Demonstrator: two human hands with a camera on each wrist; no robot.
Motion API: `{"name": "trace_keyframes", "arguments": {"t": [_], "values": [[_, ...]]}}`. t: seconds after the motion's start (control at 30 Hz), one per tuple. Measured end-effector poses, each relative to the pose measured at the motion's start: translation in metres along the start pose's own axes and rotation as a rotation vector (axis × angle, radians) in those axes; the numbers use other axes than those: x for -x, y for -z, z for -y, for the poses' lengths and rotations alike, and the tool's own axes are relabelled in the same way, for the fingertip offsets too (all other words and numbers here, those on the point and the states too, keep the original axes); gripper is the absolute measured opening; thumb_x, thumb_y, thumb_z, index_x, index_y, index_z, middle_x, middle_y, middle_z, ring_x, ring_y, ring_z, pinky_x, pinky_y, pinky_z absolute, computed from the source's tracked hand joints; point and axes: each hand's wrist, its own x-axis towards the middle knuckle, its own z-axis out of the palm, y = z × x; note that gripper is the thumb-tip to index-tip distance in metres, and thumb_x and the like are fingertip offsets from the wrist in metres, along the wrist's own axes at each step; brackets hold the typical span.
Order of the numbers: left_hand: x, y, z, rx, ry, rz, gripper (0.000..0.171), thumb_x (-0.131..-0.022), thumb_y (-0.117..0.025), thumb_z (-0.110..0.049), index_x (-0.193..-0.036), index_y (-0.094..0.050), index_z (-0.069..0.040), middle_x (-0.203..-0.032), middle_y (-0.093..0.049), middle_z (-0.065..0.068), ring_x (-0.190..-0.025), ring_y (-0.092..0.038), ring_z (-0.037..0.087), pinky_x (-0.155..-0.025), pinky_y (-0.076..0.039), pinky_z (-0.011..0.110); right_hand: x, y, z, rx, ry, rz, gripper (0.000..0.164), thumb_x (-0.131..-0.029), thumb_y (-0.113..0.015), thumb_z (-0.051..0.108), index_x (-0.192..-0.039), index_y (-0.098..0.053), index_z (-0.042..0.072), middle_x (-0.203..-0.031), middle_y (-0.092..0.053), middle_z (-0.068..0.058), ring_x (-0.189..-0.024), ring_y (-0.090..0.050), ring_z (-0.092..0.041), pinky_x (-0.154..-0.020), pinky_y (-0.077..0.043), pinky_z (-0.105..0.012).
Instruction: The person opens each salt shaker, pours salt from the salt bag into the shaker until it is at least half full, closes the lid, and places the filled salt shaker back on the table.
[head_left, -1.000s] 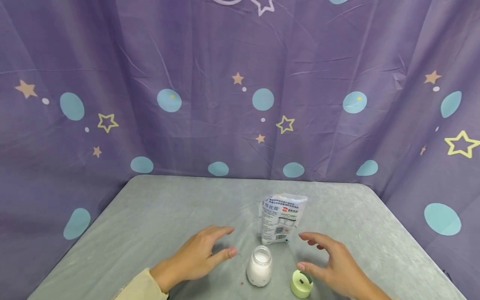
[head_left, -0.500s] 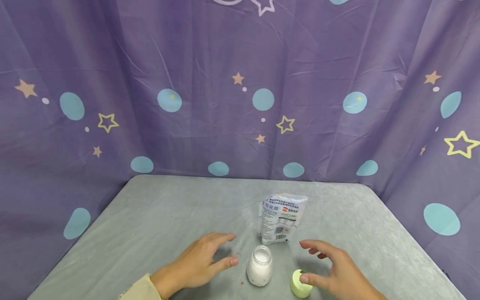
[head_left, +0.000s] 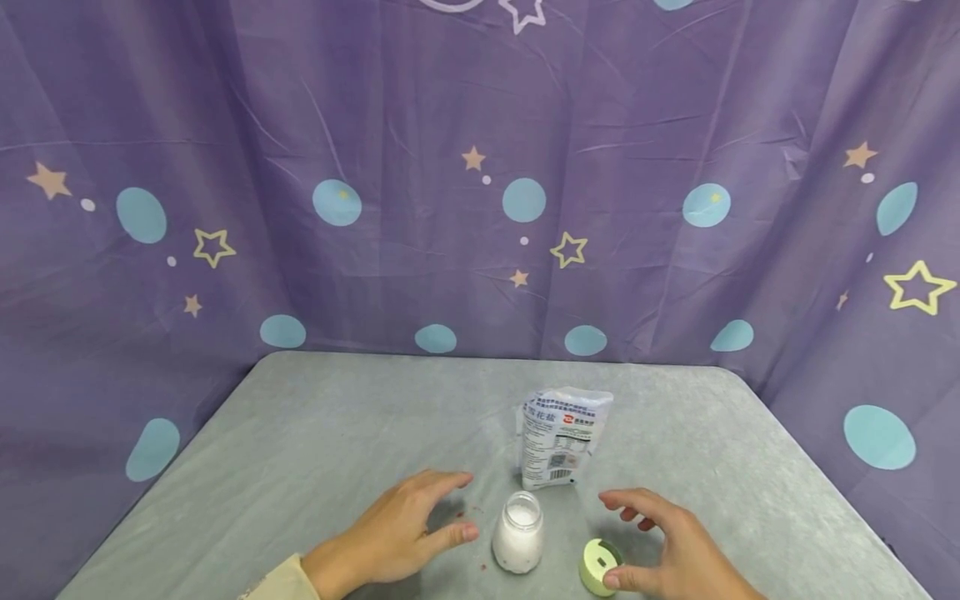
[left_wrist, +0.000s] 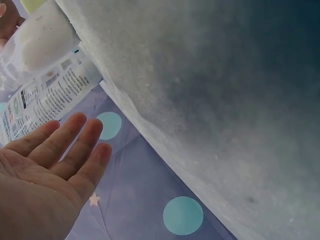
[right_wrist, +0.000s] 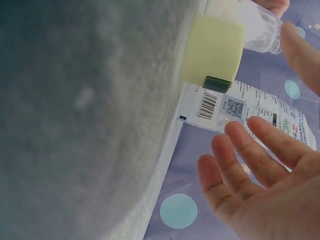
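Observation:
A small glass jar (head_left: 517,537) filled with white powder stands uncapped on the table. My left hand (head_left: 401,527) hovers to its left, fingers extended and apart from it. A light green lid (head_left: 597,563) lies to the jar's right. My right hand (head_left: 671,546) hangs over the lid's right side, palm facing inward with nothing in its grasp; the thumb overlaps the lid in the head view, but the right wrist view shows the hand apart from the lid (right_wrist: 212,50). Behind the jar stands a white printed pouch (head_left: 562,437) with a barcode.
Grey cloth covers the table (head_left: 375,408), which reaches back to a purple curtain (head_left: 420,208) printed with stars and blue dots. The curtain also runs along both sides. A few small reddish specks lie near the jar.
My right hand has lowered slightly toward the near edge, beside the lid. The left hand has also dropped a little. The jar, lid and pouch stay in place.

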Motion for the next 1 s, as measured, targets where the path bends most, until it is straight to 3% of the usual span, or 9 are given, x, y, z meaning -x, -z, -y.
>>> {"name": "trace_keyframes", "arguments": {"t": [0.17,0.37,0.43,0.73,1.0], "values": [[0.001,-0.001,0.000,0.000,0.008,0.004,0.066,-0.099,-0.058,-0.058,-0.141,-0.059,-0.008,-0.137,-0.064,0.003,-0.124,-0.061,0.021,-0.100,-0.052,0.046,0.000,0.001,0.000,-0.029,-0.016,0.050,0.075,-0.068,-0.094,0.041,-0.133,-0.064,0.020,-0.115,-0.067,0.003,-0.092,-0.060,-0.013,-0.074,-0.051,-0.030],[0.002,-0.001,0.000,0.012,0.016,0.013,0.067,-0.099,-0.057,-0.060,-0.141,-0.059,-0.007,-0.137,-0.064,0.002,-0.124,-0.061,0.021,-0.100,-0.052,0.046,-0.003,0.006,0.003,-0.144,-0.291,0.228,0.072,-0.070,-0.093,0.043,-0.130,-0.066,0.016,-0.114,-0.066,0.001,-0.093,-0.059,-0.012,-0.074,-0.050,-0.030],[0.002,0.000,0.000,0.019,0.021,0.021,0.067,-0.099,-0.057,-0.060,-0.142,-0.059,-0.008,-0.137,-0.063,0.001,-0.124,-0.060,0.020,-0.100,-0.052,0.046,-0.003,0.006,0.003,-0.165,-0.334,0.264,0.070,-0.070,-0.094,0.040,-0.130,-0.066,0.015,-0.114,-0.066,0.001,-0.092,-0.059,-0.011,-0.073,-0.051,-0.030],[0.002,0.000,0.001,0.023,0.027,0.033,0.065,-0.099,-0.057,-0.059,-0.143,-0.058,-0.010,-0.138,-0.062,0.000,-0.125,-0.060,0.019,-0.100,-0.052,0.046,-0.002,0.000,0.001,-0.235,-0.347,0.258,0.061,-0.069,-0.095,0.024,-0.123,-0.069,0.011,-0.109,-0.068,0.003,-0.087,-0.058,-0.007,-0.070,-0.051,-0.028],[0.002,0.001,0.001,0.039,0.022,0.050,0.066,-0.100,-0.055,-0.059,-0.142,-0.058,-0.008,-0.138,-0.062,0.002,-0.125,-0.060,0.021,-0.100,-0.052,0.046,-0.001,-0.005,-0.002,-0.290,-0.296,0.253,0.057,-0.070,-0.094,0.025,-0.118,-0.071,0.006,-0.099,-0.068,0.006,-0.081,-0.059,-0.006,-0.066,-0.051,-0.027]]}}
